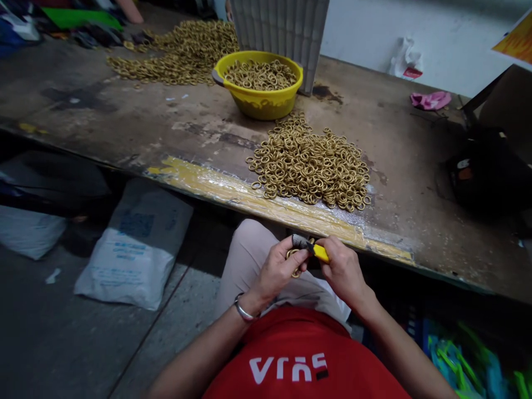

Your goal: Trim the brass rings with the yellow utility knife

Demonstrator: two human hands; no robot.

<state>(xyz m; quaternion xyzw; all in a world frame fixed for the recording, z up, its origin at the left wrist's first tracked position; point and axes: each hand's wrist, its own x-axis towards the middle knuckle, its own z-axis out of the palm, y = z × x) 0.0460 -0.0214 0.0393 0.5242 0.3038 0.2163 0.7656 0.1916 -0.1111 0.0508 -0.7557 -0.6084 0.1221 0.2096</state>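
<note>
My left hand [282, 264], a dark grey cover on one fingertip, is closed around a few gold-coloured rings [295, 271]. In my right hand [341, 267] I grip a small tool with a yellow handle [321, 253], which looks like a utility knife. Its dark front end meets the left fingertips, and the exact contact is too small to make out. Both hands are above my lap, just off the table's front edge. Beyond them a heap of gold rings [311, 166] lies on the table [399, 166].
A yellow basin [264, 105] full of rings stands behind the heap, against a grey ribbed panel [282, 33]. More rings [187, 52] spread at the back left. A dark bag-like object [490, 172] and pink cloth [430, 100] are on the right. White sacks [133, 244] lie below.
</note>
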